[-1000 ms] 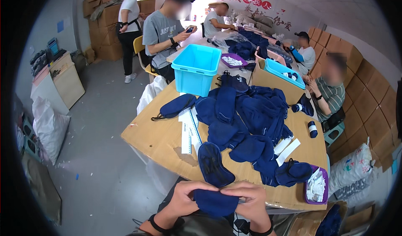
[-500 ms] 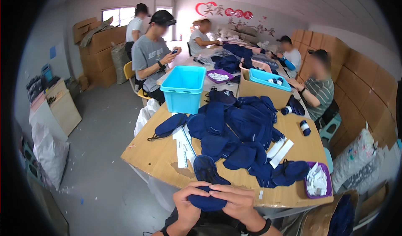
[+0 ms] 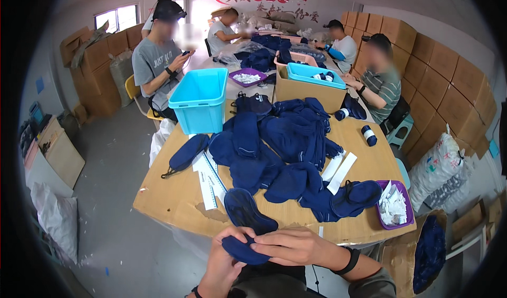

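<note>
Between my two hands, just off the table's near edge, is a folded navy cloth slipper (image 3: 244, 250). My left hand (image 3: 221, 260) grips its left end, thumb on top. My right hand (image 3: 290, 248) closes over the right side, fingers pressed on the cloth. Right beyond them lies another navy slipper (image 3: 244, 209), its darker inside facing up. A heap of navy cloth slippers (image 3: 293, 131) covers the middle of the table. One slipper with a black cord (image 3: 187, 152) rests apart on the left, beside white printed paper strips (image 3: 207, 184).
A turquoise bin (image 3: 198, 108) stands at the table's far left. A purple basket of white paper slips (image 3: 393, 205) sits at the right edge. Rolled navy bundles with white bands (image 3: 369, 135) lie behind it. Several co-workers sit around the farther tables. An open carton (image 3: 393, 261) is at lower right.
My view has shifted, so the table appears higher and farther left. My right hand has turned, its forearm now coming from the right, and the slipper is tilted and folded more narrowly.
</note>
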Action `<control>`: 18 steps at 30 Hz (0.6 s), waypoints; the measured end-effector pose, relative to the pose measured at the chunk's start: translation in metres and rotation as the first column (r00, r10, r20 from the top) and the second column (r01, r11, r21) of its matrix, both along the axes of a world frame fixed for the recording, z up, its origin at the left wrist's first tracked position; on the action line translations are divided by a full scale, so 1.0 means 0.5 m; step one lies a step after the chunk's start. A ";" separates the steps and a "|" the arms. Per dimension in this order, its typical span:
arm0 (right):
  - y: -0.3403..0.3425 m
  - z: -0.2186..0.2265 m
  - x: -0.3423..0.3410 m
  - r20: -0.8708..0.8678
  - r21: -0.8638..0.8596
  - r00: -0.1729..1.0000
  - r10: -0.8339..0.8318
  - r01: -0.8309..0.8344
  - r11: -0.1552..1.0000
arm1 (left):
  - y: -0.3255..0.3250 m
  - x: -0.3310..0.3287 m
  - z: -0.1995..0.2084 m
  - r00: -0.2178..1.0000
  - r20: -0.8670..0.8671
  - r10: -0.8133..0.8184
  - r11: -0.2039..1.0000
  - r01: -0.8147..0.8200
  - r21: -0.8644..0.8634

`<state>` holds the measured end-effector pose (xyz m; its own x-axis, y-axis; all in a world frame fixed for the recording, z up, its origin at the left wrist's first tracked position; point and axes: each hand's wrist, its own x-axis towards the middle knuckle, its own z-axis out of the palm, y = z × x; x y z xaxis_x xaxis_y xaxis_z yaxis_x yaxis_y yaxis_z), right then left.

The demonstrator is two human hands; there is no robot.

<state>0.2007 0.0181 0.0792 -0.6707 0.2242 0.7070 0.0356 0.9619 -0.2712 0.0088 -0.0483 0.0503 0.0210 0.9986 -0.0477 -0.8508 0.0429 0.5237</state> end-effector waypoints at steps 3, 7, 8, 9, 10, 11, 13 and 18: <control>-0.003 -0.002 0.001 -0.010 -0.132 1.000 -0.003 0.002 0.991 | -0.010 0.004 0.003 0.966 -0.251 0.067 0.997 -0.056 0.051; 0.001 -0.005 -0.023 -0.184 -0.513 0.983 0.016 -0.110 0.851 | -0.022 0.004 -0.024 0.761 -0.547 0.348 0.934 -0.227 0.278; 0.001 -0.009 -0.027 -0.233 -0.602 0.972 0.007 -0.150 0.784 | -0.019 0.000 -0.025 0.765 -0.547 0.339 0.937 -0.222 0.270; 0.002 -0.012 -0.032 -0.265 -0.647 0.964 0.007 -0.183 0.740 | -0.014 -0.007 -0.024 0.688 -0.598 0.411 0.900 -0.202 0.386; 0.004 -0.013 -0.034 -0.261 -0.652 0.965 -0.003 -0.175 0.738 | -0.010 -0.010 -0.024 0.606 -0.630 0.486 0.852 -0.168 0.495; 0.004 -0.015 -0.037 -0.274 -0.676 0.962 -0.016 -0.180 0.715 | -0.009 -0.014 -0.027 0.613 -0.632 0.474 0.858 -0.161 0.488; 0.004 -0.020 -0.043 -0.277 -0.701 0.960 -0.044 -0.171 0.692 | -0.010 -0.016 -0.033 0.609 -0.650 0.454 0.878 -0.185 0.441; 0.023 -0.050 -0.067 -0.276 -0.674 0.954 -0.118 -0.105 0.732 | 0.006 0.011 -0.041 0.676 -0.581 0.453 0.890 -0.303 0.341</control>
